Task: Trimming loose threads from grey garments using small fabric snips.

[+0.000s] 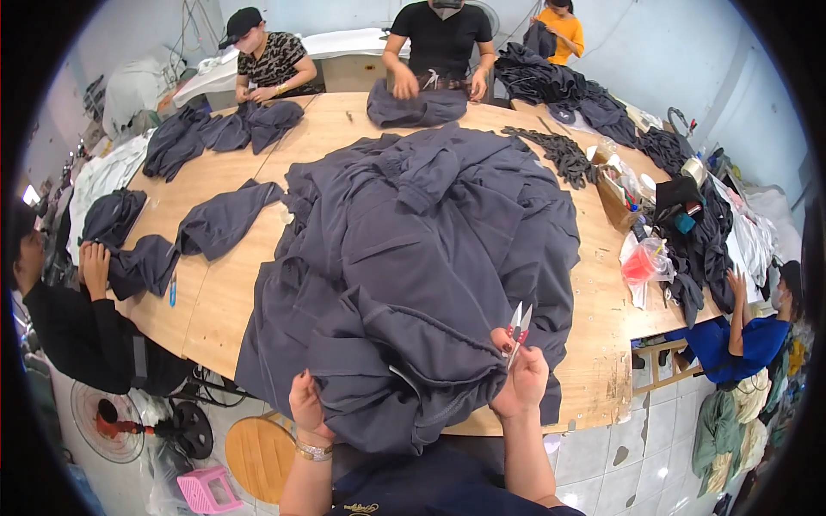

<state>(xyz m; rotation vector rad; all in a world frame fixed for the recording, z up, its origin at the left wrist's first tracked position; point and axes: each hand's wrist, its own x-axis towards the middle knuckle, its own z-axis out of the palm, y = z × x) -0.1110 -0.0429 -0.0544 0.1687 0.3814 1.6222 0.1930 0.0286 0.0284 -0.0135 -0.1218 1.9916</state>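
Note:
A big heap of dark grey garments (422, 224) covers the table in front of me. My left hand (310, 406) is closed on the near left edge of the front garment (370, 387). At the garment's right side, my right hand (521, 378) grips thread snips (518, 331) with red on the handle, their two blades pointing up and apart. The same hand pinches the end of the garment's gathered seam between its fingers. A fold with a lighter edge hangs between my hands. The fingertips of my left hand are partly tucked behind cloth.
Around the wooden table (594, 344) several people handle similar dark cloth. A blue cutter (172, 291) lies at the left. To the right are a red drink in a plastic bag (641, 262), a cardboard box (615, 202) and dark strips (559, 155). A round stool (260, 456) stands below left.

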